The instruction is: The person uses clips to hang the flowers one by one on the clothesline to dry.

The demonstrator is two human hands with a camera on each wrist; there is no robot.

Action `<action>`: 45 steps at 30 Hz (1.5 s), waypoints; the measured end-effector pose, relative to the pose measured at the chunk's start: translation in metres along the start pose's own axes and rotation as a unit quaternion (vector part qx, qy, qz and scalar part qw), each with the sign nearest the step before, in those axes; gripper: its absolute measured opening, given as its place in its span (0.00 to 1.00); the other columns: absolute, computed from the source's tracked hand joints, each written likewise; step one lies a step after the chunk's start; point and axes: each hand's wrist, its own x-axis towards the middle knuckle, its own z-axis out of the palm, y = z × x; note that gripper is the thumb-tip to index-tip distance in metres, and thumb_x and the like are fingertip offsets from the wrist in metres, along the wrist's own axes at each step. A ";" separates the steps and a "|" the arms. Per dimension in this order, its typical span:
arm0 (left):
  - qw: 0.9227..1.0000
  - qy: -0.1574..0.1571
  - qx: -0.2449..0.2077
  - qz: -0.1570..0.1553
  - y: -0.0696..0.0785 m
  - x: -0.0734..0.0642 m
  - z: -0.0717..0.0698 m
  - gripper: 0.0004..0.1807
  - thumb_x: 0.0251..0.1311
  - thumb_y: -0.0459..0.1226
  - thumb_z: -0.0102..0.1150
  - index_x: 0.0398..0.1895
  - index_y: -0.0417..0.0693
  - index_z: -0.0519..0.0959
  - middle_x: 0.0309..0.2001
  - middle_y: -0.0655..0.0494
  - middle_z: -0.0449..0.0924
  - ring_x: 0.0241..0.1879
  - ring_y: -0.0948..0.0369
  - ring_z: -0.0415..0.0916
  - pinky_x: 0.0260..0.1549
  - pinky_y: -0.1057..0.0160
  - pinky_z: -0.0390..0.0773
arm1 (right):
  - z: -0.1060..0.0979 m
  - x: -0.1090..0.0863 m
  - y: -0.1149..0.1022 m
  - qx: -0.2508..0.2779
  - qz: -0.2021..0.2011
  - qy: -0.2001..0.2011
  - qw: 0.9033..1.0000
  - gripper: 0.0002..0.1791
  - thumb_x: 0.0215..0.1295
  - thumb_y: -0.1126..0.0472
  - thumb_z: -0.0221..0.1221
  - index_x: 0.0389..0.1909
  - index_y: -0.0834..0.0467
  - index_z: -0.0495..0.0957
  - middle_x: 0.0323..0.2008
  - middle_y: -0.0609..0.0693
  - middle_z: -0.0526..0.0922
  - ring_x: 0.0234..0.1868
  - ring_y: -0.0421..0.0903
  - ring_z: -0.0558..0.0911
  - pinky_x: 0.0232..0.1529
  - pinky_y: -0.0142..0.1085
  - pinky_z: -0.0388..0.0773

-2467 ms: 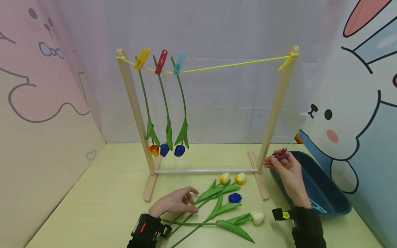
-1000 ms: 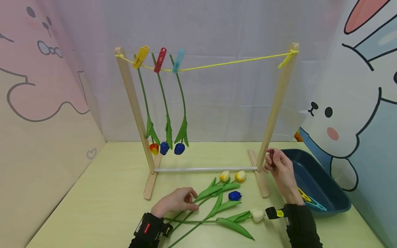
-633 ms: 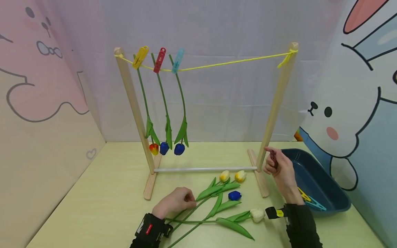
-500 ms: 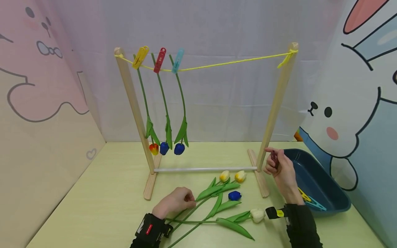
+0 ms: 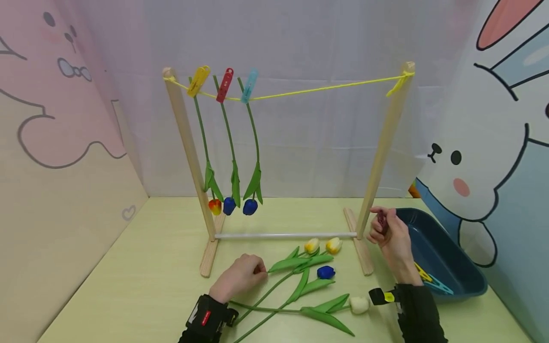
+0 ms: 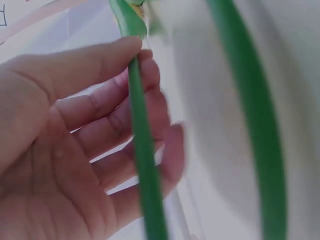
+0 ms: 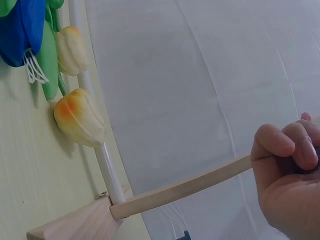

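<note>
My left hand (image 5: 240, 277) pinches the green stem (image 6: 142, 150) of a tulip between thumb and fingertips, just below its leaf. That stem leads towards the yellow-and-white tulips (image 5: 312, 246) lying at the frame's foot; which bloom it bears I cannot tell surely. Beside the basin, my right hand (image 5: 392, 240) holds a dark red clothespin (image 5: 381, 220), mostly covered by the fingers. Also on the table lie a blue tulip (image 5: 326, 272) and a white tulip (image 5: 359, 305), their stems crossing near my left wrist.
A yellow cord (image 5: 326, 88) spans two wooden posts (image 5: 388, 143). Three tulips hang head down from it by yellow, red (image 5: 225, 85) and blue clothespins, near the left post. The dark blue basin (image 5: 465, 257) at the right holds yellow and light blue clothespins (image 5: 439, 285).
My left fingers have closed on the stem and shifted it slightly up and away from the others. My right hand moved slightly left and down early on, turning the clothespin within its fingers.
</note>
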 end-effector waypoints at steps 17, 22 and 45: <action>0.962 0.218 0.160 0.034 0.016 -0.005 -0.014 0.03 0.61 0.31 0.67 0.30 0.45 0.84 0.30 0.56 0.83 0.30 0.60 0.80 0.29 0.67 0.78 | -0.004 0.000 -0.001 0.035 -0.012 0.031 0.999 0.26 0.80 0.43 0.33 0.55 0.55 0.74 0.27 0.47 0.59 0.25 0.51 0.51 0.31 0.43 0.50; 0.948 0.272 0.158 0.056 0.017 -0.005 -0.015 0.03 0.59 0.30 0.69 0.30 0.44 0.83 0.30 0.57 0.74 0.27 0.63 0.75 0.26 0.71 0.73 | -0.005 -0.001 0.000 0.037 -0.018 0.037 0.998 0.27 0.80 0.43 0.34 0.56 0.59 0.72 0.27 0.46 0.61 0.25 0.51 0.52 0.30 0.43 0.51; 0.860 0.439 0.181 0.187 0.010 -0.003 -0.028 0.17 0.69 0.46 0.54 0.32 0.43 0.84 0.19 0.59 0.83 0.14 0.67 0.75 0.18 0.77 0.68 | -0.005 0.000 0.002 0.026 -0.027 0.019 0.999 0.23 0.81 0.47 0.34 0.52 0.58 0.70 0.27 0.47 0.62 0.24 0.51 0.52 0.29 0.43 0.51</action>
